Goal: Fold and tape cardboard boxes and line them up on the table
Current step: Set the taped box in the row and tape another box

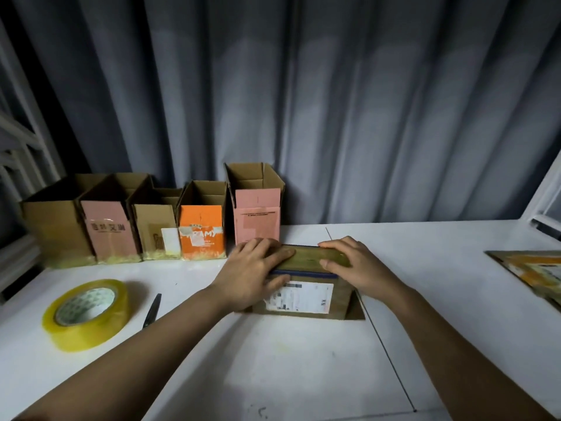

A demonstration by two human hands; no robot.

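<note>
A small brown cardboard box [306, 296] with a white shipping label stands in the middle of the white table [273, 360]. Its taped top faces up. My left hand [255, 268] lies on the box's left end, fingers flat on top and thumb down the front face. My right hand [352, 262] presses on the right end of the top with straight fingers. A row of several open-topped boxes [151, 220] stands along the back left, against the curtain. A roll of yellowish clear tape [86, 312] lies at the left.
A dark pen-like tool [152, 310] lies beside the tape roll. Flattened cardboard [534, 271] sits at the table's right edge. A grey curtain [334, 101] hangs behind the table. White rails stand at far left and right.
</note>
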